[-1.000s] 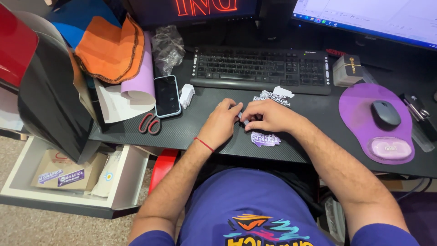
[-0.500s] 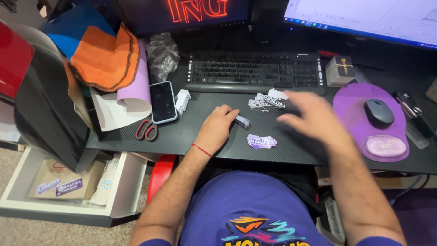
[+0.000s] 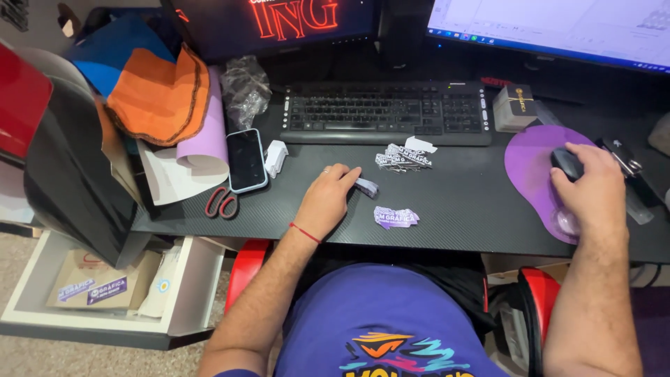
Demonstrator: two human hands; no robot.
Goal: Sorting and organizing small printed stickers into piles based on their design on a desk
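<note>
Left hand (image 3: 326,199) is lying flat on the woven-textured black desk (image 3: 460,209), fingertips pinning a small sticker (image 3: 366,186). Right hand (image 3: 590,188) is cupping the black mouse (image 3: 567,163) on the round purple pad (image 3: 530,157).

Even indoor light from overhead, desk (image 3: 447,209) readable, soft shadows only. Monitors (image 3: 551,28) above the fingers are the brightest spots, right one near blown out. Sharp around both hands, no motion blur. Slight wide-angle bend at frame edges.
</note>
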